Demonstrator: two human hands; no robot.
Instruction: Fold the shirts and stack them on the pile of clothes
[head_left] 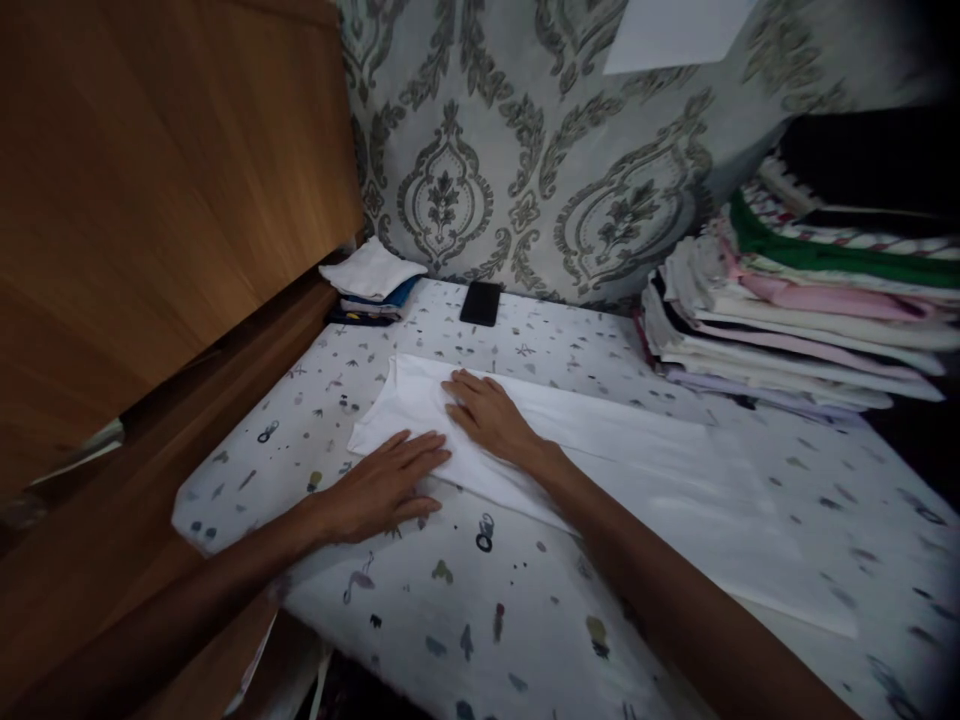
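A long white cloth point(645, 450), folded into a strip, lies flat across the patterned white surface point(450, 620), stretching from the centre toward the lower right. My left hand point(386, 487) rests on its near left edge, fingers spread and pointing right, with the thumb on the patterned surface. Farther right, my right hand point(491, 418) lies palm down on the cloth, its fingers slightly apart and pointing up-left. Neither hand grips anything. The right forearm crosses over part of the cloth and hides its near edge.
A tall pile of folded clothes point(810, 320) stands at the right. Near the wall lie a small stack of folded cloths point(375, 275) and a flat black object point(480, 304). Wooden furniture point(180, 180) borders the left side, and patterned wallpaper point(525, 150) covers the back.
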